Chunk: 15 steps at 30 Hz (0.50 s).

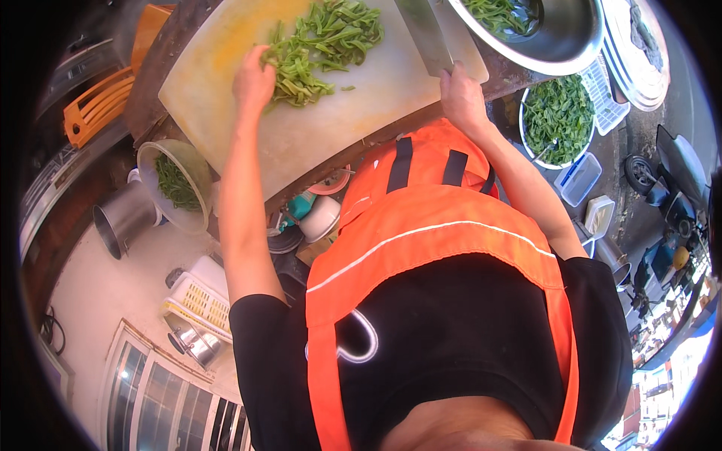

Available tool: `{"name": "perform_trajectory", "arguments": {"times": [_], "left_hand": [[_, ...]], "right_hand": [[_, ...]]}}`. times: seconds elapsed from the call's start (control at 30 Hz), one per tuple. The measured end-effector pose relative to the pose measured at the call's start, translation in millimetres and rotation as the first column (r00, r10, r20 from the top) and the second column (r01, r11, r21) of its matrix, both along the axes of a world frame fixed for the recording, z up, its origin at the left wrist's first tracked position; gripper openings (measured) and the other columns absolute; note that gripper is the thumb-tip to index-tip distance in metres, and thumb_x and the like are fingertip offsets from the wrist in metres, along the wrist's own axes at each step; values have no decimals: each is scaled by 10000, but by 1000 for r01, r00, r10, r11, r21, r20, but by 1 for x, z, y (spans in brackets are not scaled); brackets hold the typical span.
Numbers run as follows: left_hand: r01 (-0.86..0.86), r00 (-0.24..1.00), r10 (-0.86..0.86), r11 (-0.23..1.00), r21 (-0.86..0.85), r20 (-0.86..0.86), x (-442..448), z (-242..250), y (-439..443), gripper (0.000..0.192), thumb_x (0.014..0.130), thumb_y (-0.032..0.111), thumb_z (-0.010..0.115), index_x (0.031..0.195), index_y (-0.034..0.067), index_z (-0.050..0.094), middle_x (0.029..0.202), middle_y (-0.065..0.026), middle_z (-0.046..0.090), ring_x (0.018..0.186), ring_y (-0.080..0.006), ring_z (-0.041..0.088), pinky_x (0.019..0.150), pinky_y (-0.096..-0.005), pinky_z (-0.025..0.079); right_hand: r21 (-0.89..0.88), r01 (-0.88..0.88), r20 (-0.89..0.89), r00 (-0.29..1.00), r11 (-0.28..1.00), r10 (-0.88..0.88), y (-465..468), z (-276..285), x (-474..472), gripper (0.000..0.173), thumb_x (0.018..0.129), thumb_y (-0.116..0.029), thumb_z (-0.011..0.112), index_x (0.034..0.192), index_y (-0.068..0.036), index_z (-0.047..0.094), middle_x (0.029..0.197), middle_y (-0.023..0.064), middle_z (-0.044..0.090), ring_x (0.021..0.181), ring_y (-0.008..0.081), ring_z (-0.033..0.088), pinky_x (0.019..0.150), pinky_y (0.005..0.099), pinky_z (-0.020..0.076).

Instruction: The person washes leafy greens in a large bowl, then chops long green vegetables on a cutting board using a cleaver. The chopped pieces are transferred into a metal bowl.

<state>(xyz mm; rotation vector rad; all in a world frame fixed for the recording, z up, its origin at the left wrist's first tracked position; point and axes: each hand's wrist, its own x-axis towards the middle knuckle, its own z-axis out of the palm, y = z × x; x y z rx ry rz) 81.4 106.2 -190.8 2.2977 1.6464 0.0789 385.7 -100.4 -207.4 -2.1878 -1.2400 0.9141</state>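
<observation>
Cut green vegetable pieces lie in a loose heap on a pale, yellow-stained cutting board. Against the heap's left side rests my left hand, touching the pieces; its fingertips are partly hidden among them, so whether it grips any is unclear. My right hand is closed around the handle of a cleaver near the board's right edge. The wide blade points away from me, flat over the board and apart from the heap. The handle is mostly covered by my fingers.
A steel basin with cut greens stands right of the board. Below it sits a white-rimmed tub full of leafy greens. At left, a translucent bucket holds more greens beside a metal pot. An orange plastic chair is beyond.
</observation>
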Motion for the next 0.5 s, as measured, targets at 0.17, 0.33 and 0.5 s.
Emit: {"name": "perform_trajectory", "arguments": {"times": [0.17,0.33,0.5], "left_hand": [[-62,801,290,910,-410,523,13,63,8,189,924,142,530,1080,45,572,938,-47,656,826,-115,624,698,-245,497],[-56,965,130,949,-309,226,22,57,12,232,883,146,552,1103,79,583,1009,-49,644,916,-181,614,786,-327,505],[213,972,-195,967,138,-130,57,25,3,339,791,149,585,1129,134,600,1126,-59,589,1091,-288,526,893,-434,456]], "right_hand": [[17,7,-1,1000,1000,-7,-1,-2,-1,240,914,-209,502,987,14,448,712,285,601,712,478,588,661,539,463],[43,-22,1,1000,999,22,0,-1,1,232,910,-198,505,977,16,446,708,280,600,707,474,588,651,535,464],[53,-32,13,999,998,31,-2,-1,0,232,913,-196,499,971,21,443,706,278,600,701,472,586,648,536,462]]}}
